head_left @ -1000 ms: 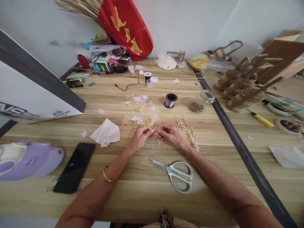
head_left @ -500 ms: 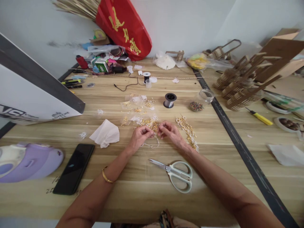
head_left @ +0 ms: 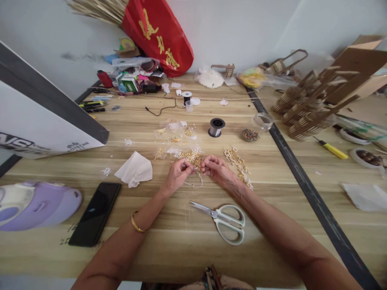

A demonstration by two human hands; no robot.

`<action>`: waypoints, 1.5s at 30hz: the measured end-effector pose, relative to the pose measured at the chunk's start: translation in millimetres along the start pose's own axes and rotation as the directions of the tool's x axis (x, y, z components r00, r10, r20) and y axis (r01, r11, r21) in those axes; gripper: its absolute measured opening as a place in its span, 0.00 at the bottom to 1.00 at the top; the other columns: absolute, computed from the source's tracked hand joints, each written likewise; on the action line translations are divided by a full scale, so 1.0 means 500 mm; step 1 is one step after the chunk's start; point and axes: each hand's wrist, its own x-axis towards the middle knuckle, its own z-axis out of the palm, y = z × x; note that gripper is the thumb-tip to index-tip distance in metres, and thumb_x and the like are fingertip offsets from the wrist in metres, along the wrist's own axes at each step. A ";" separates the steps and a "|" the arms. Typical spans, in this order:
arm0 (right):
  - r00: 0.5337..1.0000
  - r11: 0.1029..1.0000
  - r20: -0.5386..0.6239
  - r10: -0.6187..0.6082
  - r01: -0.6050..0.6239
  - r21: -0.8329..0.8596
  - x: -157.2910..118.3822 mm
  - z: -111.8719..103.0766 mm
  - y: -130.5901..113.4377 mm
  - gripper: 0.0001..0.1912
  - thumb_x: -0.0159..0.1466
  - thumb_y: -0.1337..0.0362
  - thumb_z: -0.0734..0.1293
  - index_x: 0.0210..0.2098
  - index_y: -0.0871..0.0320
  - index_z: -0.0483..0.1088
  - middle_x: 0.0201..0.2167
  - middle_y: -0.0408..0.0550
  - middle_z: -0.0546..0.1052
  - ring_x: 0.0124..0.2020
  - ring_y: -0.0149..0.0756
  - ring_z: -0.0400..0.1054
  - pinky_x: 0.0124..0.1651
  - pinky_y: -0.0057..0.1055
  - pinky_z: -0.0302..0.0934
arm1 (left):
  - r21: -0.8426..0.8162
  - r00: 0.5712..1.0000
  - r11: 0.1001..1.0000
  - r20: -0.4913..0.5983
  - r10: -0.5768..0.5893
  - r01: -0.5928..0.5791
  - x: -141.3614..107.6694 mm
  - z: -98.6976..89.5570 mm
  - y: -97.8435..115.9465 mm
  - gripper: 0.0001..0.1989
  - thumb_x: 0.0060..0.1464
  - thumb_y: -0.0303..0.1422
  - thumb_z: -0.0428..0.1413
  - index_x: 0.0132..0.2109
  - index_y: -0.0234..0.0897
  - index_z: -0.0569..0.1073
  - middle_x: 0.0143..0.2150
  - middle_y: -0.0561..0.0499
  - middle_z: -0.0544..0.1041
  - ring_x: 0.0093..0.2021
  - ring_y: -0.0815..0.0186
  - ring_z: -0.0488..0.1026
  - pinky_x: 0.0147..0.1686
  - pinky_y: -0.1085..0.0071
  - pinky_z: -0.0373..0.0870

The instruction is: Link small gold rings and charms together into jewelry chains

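My left hand (head_left: pixel 179 175) is closed in a pinch on one end of a silver beaded strand (head_left: pixel 197 186), which hangs in a curve to the tabletop. Close beside it, my right hand (head_left: pixel 218 170) is pinched too, but what lies between its fingertips is too small to make out. Just beyond the fingers lies a heap of small gold and silver beads (head_left: pixel 189 155). Several gold and silver strands (head_left: pixel 240 167) rest to the right of my right hand. Scissors (head_left: pixel 223 221) with pale handles lie below both hands, blades toward the left.
A spool of wire (head_left: pixel 217 128) and a clear jar (head_left: pixel 263 121) with dark beads stand beyond the hands. To the left are a white tissue (head_left: pixel 134 170), a black phone (head_left: pixel 95 214), a purple bottle (head_left: pixel 42 205) and a large box (head_left: pixel 45 108). Small woven baskets (head_left: pixel 308 110) stand right.
Both hands stay almost in place. My left fingers have shifted slightly left and my right fingers have curled a little; the strand's end shows more clearly at the left fingertips.
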 end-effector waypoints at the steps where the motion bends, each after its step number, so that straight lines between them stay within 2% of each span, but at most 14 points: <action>1: 1.000 1.000 0.001 -0.004 0.004 -0.016 0.000 -0.001 0.000 0.13 0.52 0.57 0.72 0.27 0.58 0.66 0.27 0.42 0.71 0.27 0.28 0.68 0.28 0.24 0.66 | 0.021 1.000 1.000 -0.010 0.022 -0.021 0.000 0.000 -0.002 0.08 0.46 0.32 0.58 0.27 0.34 0.67 0.25 0.53 0.74 0.27 0.69 0.72 0.30 0.73 0.68; 6: 0.999 0.992 -0.018 -0.051 0.049 -0.118 0.003 -0.006 -0.002 0.15 0.53 0.55 0.71 0.28 0.58 0.66 0.30 0.44 0.73 0.29 0.30 0.69 0.30 0.25 0.66 | 0.088 0.997 0.993 -0.003 0.079 -0.079 -0.004 -0.001 -0.001 0.07 0.47 0.32 0.57 0.27 0.33 0.68 0.26 0.52 0.74 0.28 0.69 0.73 0.31 0.74 0.68; 12: 0.996 0.980 -0.035 -0.081 0.073 -0.183 0.001 -0.004 -0.013 0.14 0.53 0.54 0.70 0.30 0.57 0.67 0.30 0.44 0.72 0.30 0.31 0.69 0.30 0.26 0.65 | 0.002 1.000 1.000 0.019 0.006 -0.006 -0.006 0.001 0.009 0.08 0.47 0.34 0.58 0.29 0.33 0.70 0.27 0.51 0.75 0.30 0.67 0.73 0.34 0.72 0.69; 15: 0.993 0.948 -0.027 -0.117 0.103 -0.302 -0.002 0.001 -0.019 0.13 0.54 0.57 0.70 0.34 0.58 0.68 0.27 0.42 0.70 0.27 0.29 0.66 0.29 0.25 0.63 | -0.035 1.000 0.999 0.009 -0.005 0.005 -0.005 0.001 0.014 0.08 0.47 0.34 0.58 0.29 0.33 0.70 0.26 0.52 0.74 0.29 0.68 0.73 0.34 0.72 0.69; 18: 0.985 0.850 0.024 -0.173 0.161 -0.501 -0.005 0.003 -0.021 0.12 0.55 0.61 0.68 0.38 0.59 0.70 0.26 0.41 0.68 0.25 0.27 0.62 0.28 0.24 0.60 | -0.061 1.000 0.998 0.010 -0.003 0.004 -0.006 0.002 0.017 0.09 0.47 0.35 0.58 0.29 0.33 0.70 0.26 0.53 0.72 0.28 0.69 0.72 0.33 0.73 0.69; 21: 0.971 0.701 0.082 -0.225 0.220 -0.679 -0.007 0.001 -0.015 0.09 0.57 0.63 0.66 0.37 0.59 0.72 0.25 0.42 0.67 0.26 0.28 0.61 0.28 0.25 0.58 | -0.069 1.000 0.998 0.027 -0.002 0.004 -0.006 0.002 0.018 0.10 0.47 0.37 0.59 0.30 0.34 0.70 0.26 0.54 0.72 0.28 0.70 0.71 0.32 0.73 0.69; 24: 0.956 0.579 0.135 -0.259 0.265 -0.771 -0.007 -0.002 -0.006 0.07 0.58 0.66 0.64 0.34 0.59 0.73 0.26 0.43 0.68 0.27 0.29 0.61 0.29 0.25 0.57 | -0.059 0.999 0.998 0.046 0.009 -0.007 -0.005 0.002 0.014 0.11 0.47 0.38 0.59 0.30 0.34 0.70 0.26 0.54 0.71 0.28 0.70 0.71 0.31 0.74 0.68; 27: 0.949 0.522 0.170 -0.264 0.289 -0.803 -0.007 -0.005 -0.002 0.06 0.59 0.67 0.63 0.32 0.60 0.72 0.27 0.44 0.68 0.28 0.29 0.62 0.30 0.25 0.56 | -0.041 0.998 0.999 0.058 0.012 -0.010 -0.003 0.001 0.007 0.11 0.48 0.38 0.58 0.31 0.33 0.70 0.26 0.53 0.71 0.28 0.70 0.71 0.31 0.74 0.67; 30: 0.948 0.518 0.177 -0.265 0.295 -0.803 -0.007 -0.004 -0.003 0.06 0.59 0.67 0.62 0.32 0.60 0.71 0.28 0.44 0.69 0.29 0.29 0.62 0.30 0.25 0.57 | -0.031 0.997 0.999 0.071 0.010 -0.008 -0.002 -0.001 0.002 0.11 0.48 0.38 0.58 0.31 0.33 0.71 0.26 0.53 0.72 0.28 0.70 0.71 0.31 0.74 0.67; 36: 0.947 0.572 0.157 -0.281 0.296 -0.765 -0.004 -0.005 -0.001 0.05 0.60 0.65 0.63 0.32 0.60 0.69 0.29 0.44 0.71 0.30 0.30 0.65 0.31 0.25 0.60 | -0.040 0.997 0.999 0.077 -0.011 0.014 -0.003 0.000 0.009 0.11 0.45 0.36 0.60 0.31 0.32 0.74 0.26 0.52 0.74 0.28 0.70 0.70 0.31 0.75 0.66; 45: 0.947 0.585 0.150 -0.285 0.296 -0.755 -0.005 -0.005 0.004 0.10 0.61 0.59 0.63 0.34 0.60 0.68 0.30 0.45 0.70 0.30 0.31 0.65 0.30 0.25 0.60 | 0.013 0.995 0.999 0.094 0.041 -0.042 -0.001 0.000 0.003 0.08 0.44 0.31 0.61 0.32 0.30 0.75 0.29 0.49 0.77 0.30 0.69 0.71 0.33 0.74 0.67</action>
